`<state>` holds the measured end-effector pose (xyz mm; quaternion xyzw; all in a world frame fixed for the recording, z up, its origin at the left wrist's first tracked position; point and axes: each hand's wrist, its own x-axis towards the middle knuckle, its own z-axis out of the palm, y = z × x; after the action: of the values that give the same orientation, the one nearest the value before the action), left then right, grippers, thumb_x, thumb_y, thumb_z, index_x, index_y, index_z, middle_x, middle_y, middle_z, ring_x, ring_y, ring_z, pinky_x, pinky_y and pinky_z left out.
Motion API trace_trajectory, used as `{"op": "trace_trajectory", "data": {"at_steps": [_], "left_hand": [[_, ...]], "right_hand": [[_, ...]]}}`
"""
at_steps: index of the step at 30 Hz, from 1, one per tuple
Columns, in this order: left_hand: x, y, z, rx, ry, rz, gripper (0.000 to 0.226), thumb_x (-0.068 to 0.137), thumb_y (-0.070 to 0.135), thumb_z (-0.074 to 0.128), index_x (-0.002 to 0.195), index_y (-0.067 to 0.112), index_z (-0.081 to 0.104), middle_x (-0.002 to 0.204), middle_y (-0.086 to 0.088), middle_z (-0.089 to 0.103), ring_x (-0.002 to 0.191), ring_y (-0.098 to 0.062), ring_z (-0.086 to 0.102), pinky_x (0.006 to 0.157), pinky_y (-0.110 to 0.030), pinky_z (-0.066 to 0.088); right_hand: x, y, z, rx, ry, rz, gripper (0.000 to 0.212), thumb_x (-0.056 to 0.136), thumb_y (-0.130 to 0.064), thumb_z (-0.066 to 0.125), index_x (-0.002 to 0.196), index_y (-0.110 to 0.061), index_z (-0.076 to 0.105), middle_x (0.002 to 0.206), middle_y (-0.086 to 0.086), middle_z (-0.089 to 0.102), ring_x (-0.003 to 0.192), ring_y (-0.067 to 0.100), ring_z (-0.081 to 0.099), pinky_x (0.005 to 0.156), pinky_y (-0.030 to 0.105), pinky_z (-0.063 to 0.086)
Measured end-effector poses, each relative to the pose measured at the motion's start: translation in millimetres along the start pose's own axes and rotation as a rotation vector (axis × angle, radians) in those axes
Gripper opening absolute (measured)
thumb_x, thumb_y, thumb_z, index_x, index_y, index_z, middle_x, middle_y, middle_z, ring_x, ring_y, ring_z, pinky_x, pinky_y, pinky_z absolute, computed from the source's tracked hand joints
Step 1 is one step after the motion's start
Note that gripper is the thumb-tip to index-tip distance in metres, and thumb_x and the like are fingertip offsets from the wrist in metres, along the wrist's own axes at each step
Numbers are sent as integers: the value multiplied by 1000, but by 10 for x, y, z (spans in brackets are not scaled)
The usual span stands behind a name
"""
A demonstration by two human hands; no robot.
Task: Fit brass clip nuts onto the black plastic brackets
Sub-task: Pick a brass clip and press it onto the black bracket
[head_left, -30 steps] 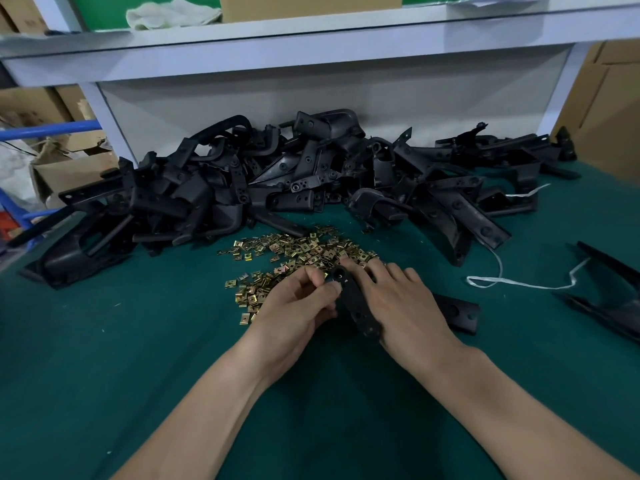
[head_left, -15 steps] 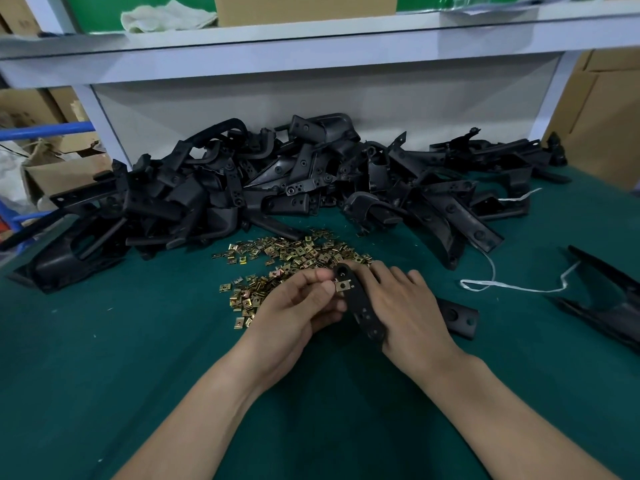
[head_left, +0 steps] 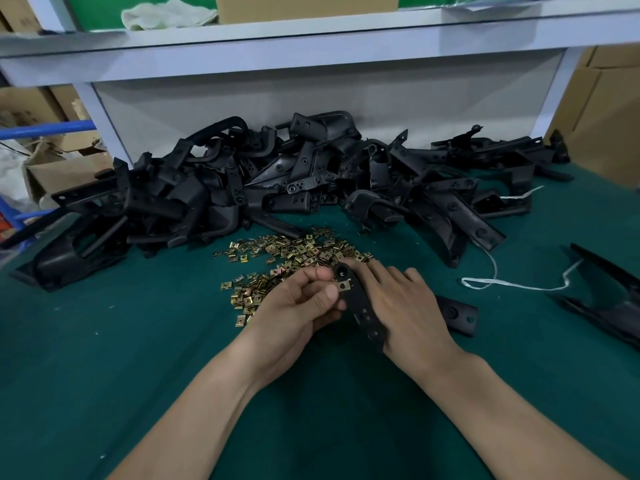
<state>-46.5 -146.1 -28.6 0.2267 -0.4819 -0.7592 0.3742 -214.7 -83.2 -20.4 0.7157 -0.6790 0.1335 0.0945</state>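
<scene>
Bracket (head_left: 360, 306) gripped by right hand (head_left: 405, 306); left hand (head_left: 298, 306) pinches clip nut (head_left: 343, 285) onto it.

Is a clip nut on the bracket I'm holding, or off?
On: a brass clip nut sits on the bracket near its far end, the left hand pinching there.

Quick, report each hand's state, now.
Left hand: pinches a brass clip nut onto the black bracket.
Right hand: holds the black bracket.
</scene>
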Motion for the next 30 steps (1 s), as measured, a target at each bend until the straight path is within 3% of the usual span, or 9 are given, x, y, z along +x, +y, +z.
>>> {"op": "trace_trajectory", "data": {"at_steps": [6, 10, 18, 21, 25, 30], "left_hand": [[5, 7, 0, 11, -4, -10, 25, 82, 8, 65, 104, 10, 56, 84, -6, 64, 80, -16, 66, 78, -27, 57], [5, 8, 2, 36, -17, -10, 25, 83, 8, 66, 106, 10, 54, 90, -8, 67, 89, -22, 65, 87, -34, 55], [10, 36, 1, -17, -14, -45, 51, 74, 15, 76, 120, 7, 54, 103, -15, 68, 100, -28, 65, 95, -42, 52], [5, 54, 5, -40, -25, -57, 41, 83, 8, 70, 119, 5, 52, 105, -17, 67, 100, -28, 66, 92, -40, 55], [3, 75, 40, 0, -1, -50, 33, 82, 6, 61, 113, 5, 52, 100, -15, 66, 94, -26, 66, 82, -37, 56], [8, 70, 83, 7, 46, -62, 30, 83, 10, 62, 113, 3, 57, 97, -11, 69, 94, -25, 63, 81, -36, 54]], "right_hand": [[9, -16, 2, -10, 4, -10, 61, 102, -42, 44, 156, -30, 20, 133, -10, 48, 119, 16, 51, 83, 32, 25], [14, -31, 12, -17, -6, -29, 68, 100, -35, 49, 158, -30, 14, 136, -9, 47, 122, 17, 50, 85, 32, 26], [23, -44, 16, -7, 4, -54, 68, 100, -36, 43, 160, -28, 12, 136, -6, 49, 122, 20, 51, 87, 34, 28], [25, -57, 28, -13, 5, -57, 68, 99, -40, 39, 160, -26, 13, 135, -4, 51, 120, 22, 53, 88, 35, 30], [24, -72, 70, -69, 16, -35, 79, 96, -31, 60, 160, -20, 15, 131, -1, 54, 117, 24, 55, 88, 35, 34], [25, -86, 56, -108, -1, 11, 84, 95, -24, 63, 161, -16, 11, 133, 0, 50, 119, 22, 53, 88, 31, 43]]}}
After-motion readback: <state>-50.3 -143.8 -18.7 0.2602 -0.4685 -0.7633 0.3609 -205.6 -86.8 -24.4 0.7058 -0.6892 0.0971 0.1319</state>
